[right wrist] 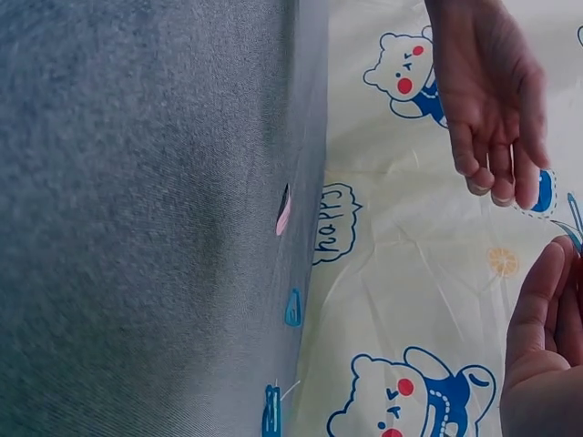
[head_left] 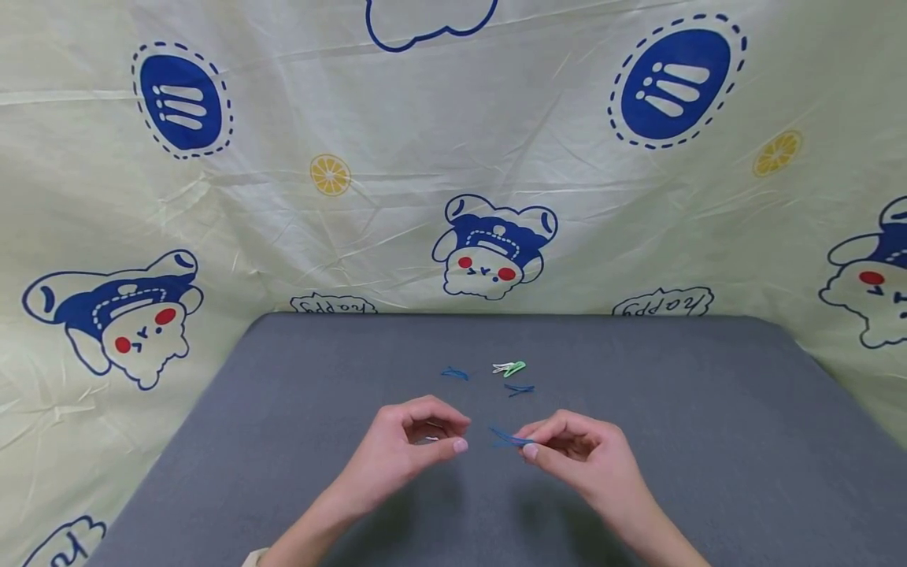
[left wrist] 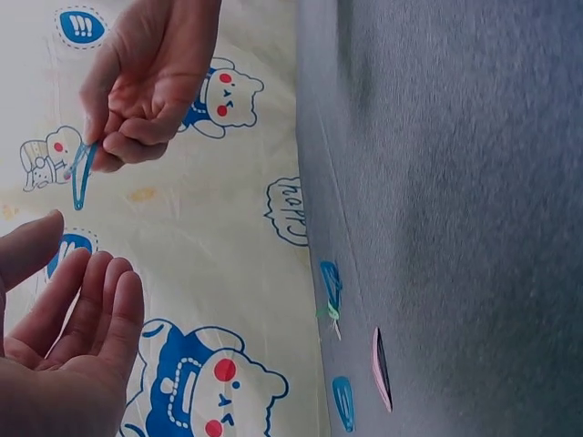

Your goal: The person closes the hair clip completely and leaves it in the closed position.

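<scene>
My right hand (head_left: 591, 453) pinches a blue snap hair clip (head_left: 512, 438) between thumb and fingertips, and its prongs look spread apart. The same clip (left wrist: 84, 177) hangs from the fingertips in the left wrist view. Facing it, my left hand (head_left: 404, 445) holds nothing, its fingers loosely bent and apart from the clip. Beyond the hands lie a blue hair clip (head_left: 455, 373), another blue one (head_left: 520, 389), and a white and green pair (head_left: 515, 368). A pink hair clip (left wrist: 381, 369) on the table is mostly hidden behind my left hand in the head view.
The grey table (head_left: 283, 425) spreads under both hands. Behind its far edge hangs a pale cloth (head_left: 397, 118) printed with blue bears and orange slices, also reaching down the sides.
</scene>
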The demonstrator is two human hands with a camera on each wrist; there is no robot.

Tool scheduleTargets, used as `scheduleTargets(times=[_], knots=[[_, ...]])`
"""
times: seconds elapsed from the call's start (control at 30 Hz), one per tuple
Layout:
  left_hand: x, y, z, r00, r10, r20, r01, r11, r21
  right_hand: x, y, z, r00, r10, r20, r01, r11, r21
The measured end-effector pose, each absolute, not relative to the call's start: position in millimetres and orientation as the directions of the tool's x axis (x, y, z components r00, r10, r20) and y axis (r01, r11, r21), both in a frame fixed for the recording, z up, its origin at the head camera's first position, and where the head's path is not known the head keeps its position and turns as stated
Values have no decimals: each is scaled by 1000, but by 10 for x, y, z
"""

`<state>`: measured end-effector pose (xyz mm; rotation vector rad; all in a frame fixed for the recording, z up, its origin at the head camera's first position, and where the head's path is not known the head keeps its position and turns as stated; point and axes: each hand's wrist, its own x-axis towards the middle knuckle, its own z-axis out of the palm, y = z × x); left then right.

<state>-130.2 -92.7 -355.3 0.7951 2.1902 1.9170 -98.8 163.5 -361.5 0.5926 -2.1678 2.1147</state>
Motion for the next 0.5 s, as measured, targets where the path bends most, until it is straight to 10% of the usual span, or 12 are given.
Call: scheduleTargets(times=[0.5], knots=[[-1217, -814, -3607, -818, 500, 286, 336, 10, 942, -964, 1574, -3689, -924, -257, 284, -286, -28, -958]])
